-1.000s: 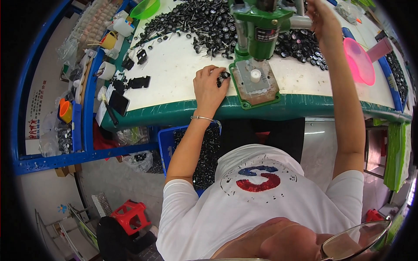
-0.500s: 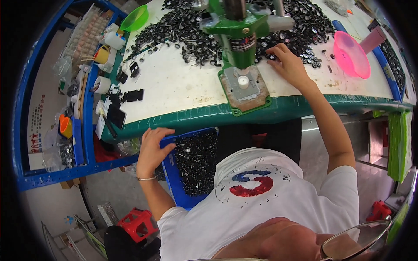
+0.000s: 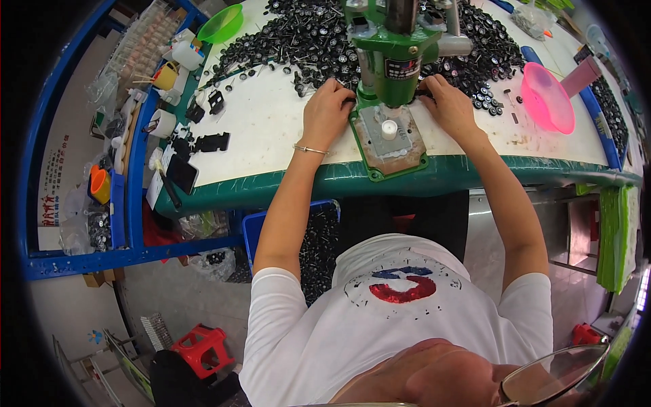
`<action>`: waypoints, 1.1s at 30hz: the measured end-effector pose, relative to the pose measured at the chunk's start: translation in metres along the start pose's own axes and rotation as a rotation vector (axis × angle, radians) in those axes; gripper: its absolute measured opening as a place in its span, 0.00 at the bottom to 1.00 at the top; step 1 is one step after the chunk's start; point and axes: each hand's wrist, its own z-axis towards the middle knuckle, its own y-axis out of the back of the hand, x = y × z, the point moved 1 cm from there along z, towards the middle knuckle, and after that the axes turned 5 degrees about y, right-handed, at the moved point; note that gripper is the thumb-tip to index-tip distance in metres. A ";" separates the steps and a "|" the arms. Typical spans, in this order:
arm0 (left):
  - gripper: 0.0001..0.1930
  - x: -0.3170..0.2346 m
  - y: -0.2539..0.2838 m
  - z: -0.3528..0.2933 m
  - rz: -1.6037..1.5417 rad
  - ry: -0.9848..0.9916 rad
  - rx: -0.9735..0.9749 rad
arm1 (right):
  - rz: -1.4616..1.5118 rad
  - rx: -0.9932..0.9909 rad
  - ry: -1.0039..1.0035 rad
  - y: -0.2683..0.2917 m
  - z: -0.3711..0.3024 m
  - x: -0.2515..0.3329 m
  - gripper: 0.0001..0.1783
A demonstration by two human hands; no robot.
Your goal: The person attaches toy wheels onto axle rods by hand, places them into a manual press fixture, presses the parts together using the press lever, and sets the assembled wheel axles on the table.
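A green hand press (image 3: 395,68) stands on the white worktop, a round white piece (image 3: 389,129) sitting on its base plate (image 3: 397,150). To the left of the press column, my left hand (image 3: 327,117) has its fingers closed at a small dark part, mostly covered by the fingertips. On the other side my right hand (image 3: 449,108) pinches a small black part (image 3: 424,93) close to the column. Behind both hands spreads a big heap of small black wheels (image 3: 319,51), many with thin metal pins. The exact shape of the held parts is too small to make out.
A pink bowl (image 3: 548,102) lies tipped at the right, and a green bowl (image 3: 221,24) stands far left. On the left edge are a phone (image 3: 182,174) and black parts (image 3: 211,142). Below the table edge, a blue bin (image 3: 255,234) holds many pinned pieces.
My left hand has risen from above the blue bin to the left side of the press. My right hand stays beside the press, its fingers now pinching a black part.
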 end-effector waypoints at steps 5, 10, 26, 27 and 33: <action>0.06 0.006 0.005 -0.013 -0.278 0.059 -0.063 | 0.078 -0.010 -0.015 0.000 -0.005 -0.008 0.13; 0.06 0.017 0.036 -0.046 -0.773 0.337 -0.049 | 0.146 -0.054 -0.012 0.005 -0.019 -0.011 0.13; 0.10 -0.003 0.019 -0.078 -1.158 0.739 -0.068 | 0.040 -0.126 0.058 0.008 -0.012 -0.002 0.08; 0.10 -0.002 0.018 -0.078 -1.144 0.719 -0.070 | 0.244 -0.161 0.005 0.012 -0.011 0.003 0.08; 0.10 -0.015 0.021 -0.072 -1.167 0.619 -0.050 | 1.060 -0.016 -0.180 0.026 -0.013 0.068 0.12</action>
